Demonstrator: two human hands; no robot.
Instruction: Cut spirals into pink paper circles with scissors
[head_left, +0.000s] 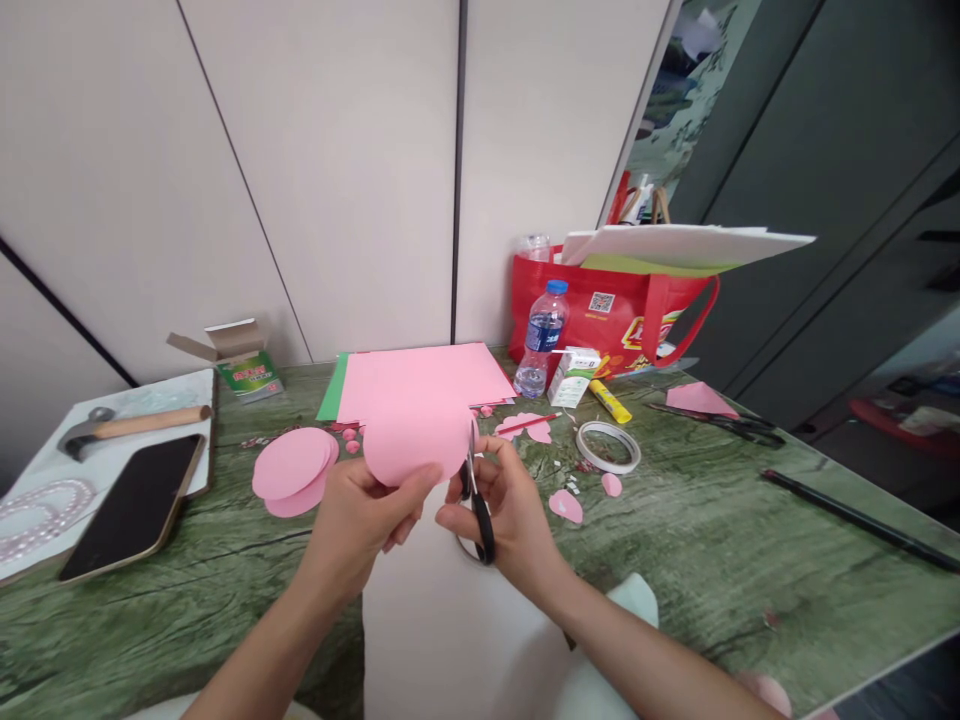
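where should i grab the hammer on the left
Take the hammer by its wooden handle, from above. It lies flat on the board, with its free end pointing right and apart from the phone. The head at the left gives fingers less to wrap.

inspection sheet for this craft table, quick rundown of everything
surface: green marbled table, small pink scraps scattered on it
job's things: pink paper piece held up by left hand; scissors in right hand, blades at the paper's right edge; pink circles stacked to the left; pink sheets behind
clutter: hammer, phone, tape roll, glue stick, water bottle, red bag
hands: both closed, left on the paper, right in the scissor handles
cables: nothing seen
surroundings: pale wall panels behind, dark panels at right
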